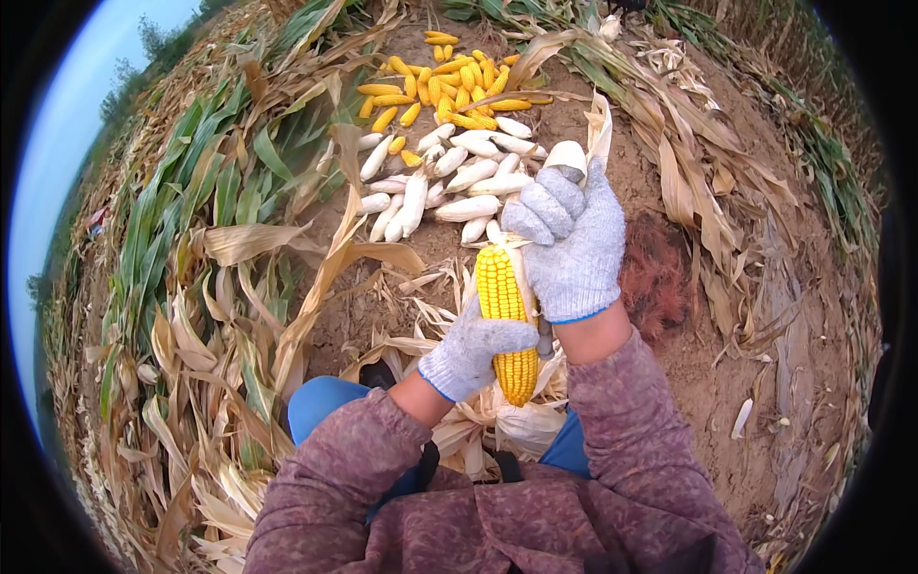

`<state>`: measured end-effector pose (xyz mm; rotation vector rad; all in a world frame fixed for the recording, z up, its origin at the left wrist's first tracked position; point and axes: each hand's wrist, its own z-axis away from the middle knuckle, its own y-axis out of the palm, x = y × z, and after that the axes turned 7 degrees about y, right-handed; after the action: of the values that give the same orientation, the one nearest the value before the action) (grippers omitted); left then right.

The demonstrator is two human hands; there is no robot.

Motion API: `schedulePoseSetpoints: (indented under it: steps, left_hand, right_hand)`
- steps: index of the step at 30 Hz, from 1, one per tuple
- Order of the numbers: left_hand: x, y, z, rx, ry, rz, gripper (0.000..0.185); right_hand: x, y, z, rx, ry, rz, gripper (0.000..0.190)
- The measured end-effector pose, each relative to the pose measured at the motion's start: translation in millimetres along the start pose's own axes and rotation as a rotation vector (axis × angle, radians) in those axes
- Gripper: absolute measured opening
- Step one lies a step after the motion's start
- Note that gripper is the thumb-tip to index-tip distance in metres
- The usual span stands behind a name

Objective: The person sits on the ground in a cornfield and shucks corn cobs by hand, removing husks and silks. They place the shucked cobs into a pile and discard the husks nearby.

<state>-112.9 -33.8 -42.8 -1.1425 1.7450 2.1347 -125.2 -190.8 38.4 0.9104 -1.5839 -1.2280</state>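
Note:
A yellow ear of corn [500,283] with bare kernels is held in my left hand [473,351], which wears a grey knit glove with a blue cuff edge. The thumb crosses the front of the ear; the other fingers are mostly hidden behind it. My right hand [574,240], gloved alike, is closed around pale corn husk [566,156] just above the ear's upper end. Part of the husk sticks up past the fist, and a strip still runs down the ear's right side.
Beyond my hands lies a pile of ears in pale husk [470,174], with bare yellow ears [459,82] behind it. Dry husks [459,430] lie between my knees. Corn stalks and leaves [208,172] cover the left; reddish fibrous material [652,276] lies on the soil to the right.

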Motion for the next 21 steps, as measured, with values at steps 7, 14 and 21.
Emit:
schedulePoseSetpoints:
  steps: [7,14,21]
  left_hand:
    - [-22.9,-5.5,-11.5,-0.183,0.056,-0.413,0.042]
    - [-44.6,-18.9,3.3,-0.129,-0.084,-0.205,0.060]
    - [-29.7,-15.9,-6.0,-0.307,0.112,-1.215,0.068]
  right_hand:
    - [-26.3,18.8,-1.2,-0.264,-0.218,0.390,0.036]
    - [-24.1,-34.9,12.9,-0.128,-0.115,0.918,0.026]
    - [-34.6,-60.8,-4.2,-0.367,-0.341,0.804,0.023]
